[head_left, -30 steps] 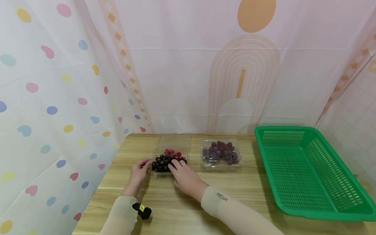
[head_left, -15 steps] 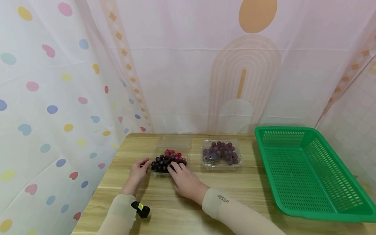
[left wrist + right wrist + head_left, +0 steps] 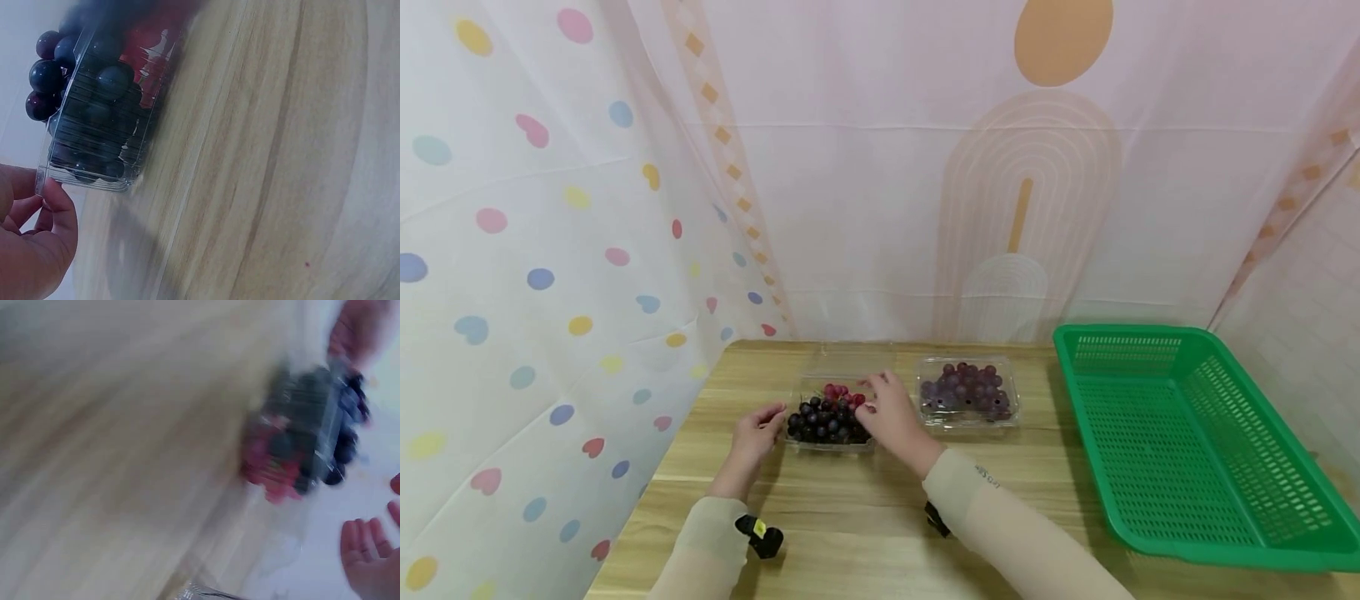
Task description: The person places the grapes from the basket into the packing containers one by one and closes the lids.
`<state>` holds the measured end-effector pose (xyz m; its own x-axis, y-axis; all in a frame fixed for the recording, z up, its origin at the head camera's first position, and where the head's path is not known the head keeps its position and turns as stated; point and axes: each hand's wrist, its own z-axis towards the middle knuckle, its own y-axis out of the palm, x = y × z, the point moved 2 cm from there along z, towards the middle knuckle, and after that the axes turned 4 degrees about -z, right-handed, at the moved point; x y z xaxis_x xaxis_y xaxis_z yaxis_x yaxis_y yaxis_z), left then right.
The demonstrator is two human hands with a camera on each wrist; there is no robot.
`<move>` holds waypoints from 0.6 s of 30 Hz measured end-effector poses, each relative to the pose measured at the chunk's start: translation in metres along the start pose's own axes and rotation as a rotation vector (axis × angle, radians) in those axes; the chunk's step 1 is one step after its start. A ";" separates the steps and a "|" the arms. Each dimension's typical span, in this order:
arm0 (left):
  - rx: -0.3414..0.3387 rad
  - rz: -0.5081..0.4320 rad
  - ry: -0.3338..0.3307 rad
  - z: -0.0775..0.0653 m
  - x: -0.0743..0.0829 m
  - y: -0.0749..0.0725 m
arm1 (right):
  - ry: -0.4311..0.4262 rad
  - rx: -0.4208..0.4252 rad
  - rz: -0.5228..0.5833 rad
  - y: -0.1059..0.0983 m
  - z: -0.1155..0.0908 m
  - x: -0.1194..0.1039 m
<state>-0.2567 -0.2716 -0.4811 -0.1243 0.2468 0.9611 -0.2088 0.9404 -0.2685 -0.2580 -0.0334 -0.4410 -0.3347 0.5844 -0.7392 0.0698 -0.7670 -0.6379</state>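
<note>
A clear plastic clamshell box point(image 3: 833, 447) stands with its lid point(image 3: 846, 360) folded back. Dark grapes point(image 3: 820, 421) are heaped at its front, and red grapes point(image 3: 837, 391) lie behind them. My left hand point(image 3: 754, 437) pinches the box's rim at its left corner; the left wrist view shows thumb and fingers point(image 3: 60, 206) on that edge. At the right side of the box is my right hand point(image 3: 897, 421), fingers spread and slightly bent. Nothing shows between those fingers in the blurred right wrist view, where the hand point(image 3: 375, 565) is apart from the grapes.
A second clear box point(image 3: 967, 421) of purple grapes point(image 3: 970, 387), its top covered in clear plastic, stands to the right. Farther right is a big green plastic basket point(image 3: 1090, 450). A patterned curtain point(image 3: 865, 208) hangs behind the wooden table point(image 3: 850, 525).
My right hand has come off the dark grapes, moving right and up to the box's right side, its fingers spreading. My left hand stays at the left corner.
</note>
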 end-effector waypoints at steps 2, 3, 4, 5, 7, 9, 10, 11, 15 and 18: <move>0.000 0.004 0.004 0.000 0.000 0.000 | 0.140 0.020 0.142 -0.006 0.011 0.005; 0.000 0.006 0.005 0.000 -0.001 0.000 | 0.210 0.024 0.213 -0.008 0.016 0.007; 0.000 0.007 0.006 0.000 -0.001 0.000 | 0.280 0.018 0.274 -0.010 0.020 0.010; 0.001 0.008 0.005 0.000 -0.001 -0.001 | 0.341 0.008 0.326 -0.011 0.023 0.013; 0.003 0.005 0.003 -0.001 -0.002 -0.001 | 0.430 -0.039 0.406 -0.012 0.028 0.017; 0.002 0.003 0.000 -0.001 -0.003 0.000 | 0.494 -0.101 0.463 -0.012 0.031 0.020; -0.001 0.002 -0.002 -0.001 -0.003 0.000 | 0.515 -0.129 0.475 -0.013 0.032 0.022; -0.004 0.000 -0.003 -0.001 -0.003 0.000 | 0.531 -0.150 0.482 -0.013 0.032 0.022; -0.019 -0.007 -0.012 0.000 -0.004 0.000 | 0.574 -0.179 0.496 -0.013 0.033 0.025; -0.024 -0.001 -0.022 0.002 -0.006 -0.001 | 0.584 -0.191 0.510 -0.012 0.033 0.025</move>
<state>-0.2575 -0.2741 -0.4866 -0.1455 0.2411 0.9595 -0.1853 0.9461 -0.2658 -0.2986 -0.0187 -0.4444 0.3243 0.2583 -0.9100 0.2592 -0.9495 -0.1771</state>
